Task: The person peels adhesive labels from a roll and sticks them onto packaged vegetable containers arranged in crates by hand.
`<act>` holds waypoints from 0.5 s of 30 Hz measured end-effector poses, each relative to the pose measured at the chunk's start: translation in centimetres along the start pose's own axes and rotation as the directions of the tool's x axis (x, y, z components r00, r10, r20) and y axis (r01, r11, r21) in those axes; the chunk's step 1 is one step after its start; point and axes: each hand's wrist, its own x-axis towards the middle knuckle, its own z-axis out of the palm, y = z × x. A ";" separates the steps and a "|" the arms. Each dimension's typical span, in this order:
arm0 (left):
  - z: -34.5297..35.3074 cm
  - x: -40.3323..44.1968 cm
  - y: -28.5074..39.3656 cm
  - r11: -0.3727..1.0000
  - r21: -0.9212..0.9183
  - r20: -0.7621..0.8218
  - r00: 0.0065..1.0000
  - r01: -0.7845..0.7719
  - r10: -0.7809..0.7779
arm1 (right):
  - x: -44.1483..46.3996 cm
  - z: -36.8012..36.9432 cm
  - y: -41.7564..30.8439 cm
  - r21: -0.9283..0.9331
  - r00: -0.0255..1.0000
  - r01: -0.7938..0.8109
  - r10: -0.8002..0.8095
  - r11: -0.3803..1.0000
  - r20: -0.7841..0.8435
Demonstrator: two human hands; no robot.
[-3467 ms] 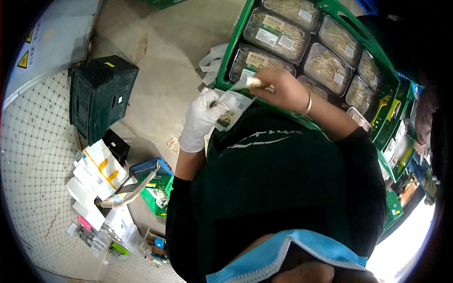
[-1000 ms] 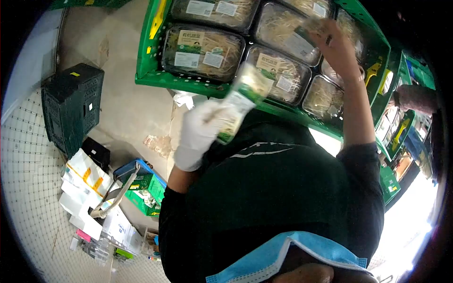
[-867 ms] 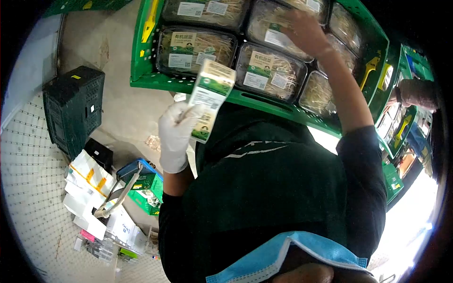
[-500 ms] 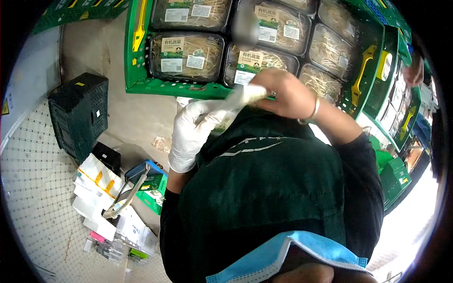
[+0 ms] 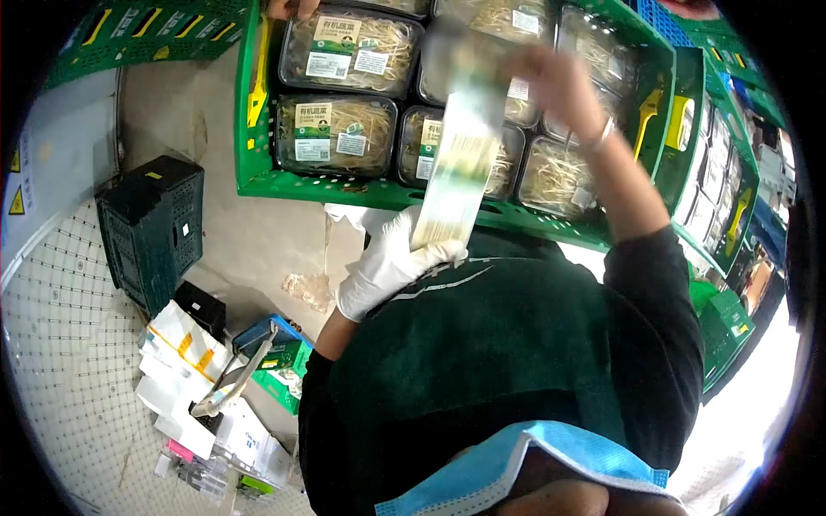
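Observation:
My left hand (image 5: 391, 267), in a white glove, is closed around the lower end of a strip of printed labels (image 5: 460, 176), white with green bands. The strip runs up straight over the front of a green crate (image 5: 318, 187). At its upper end is my bare right hand (image 5: 559, 90), smeared by motion, with the fingers apparently pinching the strip. Under both lie clear-lidded packs of sprouts, such as the front left pack (image 5: 370, 129) and the pack by my right forearm (image 5: 555, 176). The strip partly hides the front middle pack (image 5: 419, 142).
Another person's hand (image 5: 292, 9) touches the crate's far left corner. More green crates with packs (image 5: 714, 172) stand at the right. A dark crate (image 5: 155, 228) and white boxes (image 5: 181, 344) are on the floor at left. A grey blur (image 5: 440, 52) covers part of the packs.
The label strip has lengthened between my hands. My right hand has moved up and away over the crate; my left hand has shifted slightly right. Another person's hand has appeared at the far left corner.

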 end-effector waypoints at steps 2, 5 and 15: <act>-0.3 0.2 -2.1 0.995 -0.102 -0.137 0.991 -0.007 -0.007 | 6.0 -2.9 1.8 -0.414 0.997 -0.016 0.047 0.910 0.064; -1.6 -1.7 -1.3 0.972 -0.223 -0.305 0.952 -0.077 0.006 | 10.1 1.3 9.1 -0.701 1.000 -0.029 0.013 0.712 -0.027; -1.2 -2.6 -2.3 1.000 0.023 -0.124 0.992 0.013 -0.010 | -4.6 4.0 -3.9 0.406 0.852 0.085 -0.277 0.910 0.444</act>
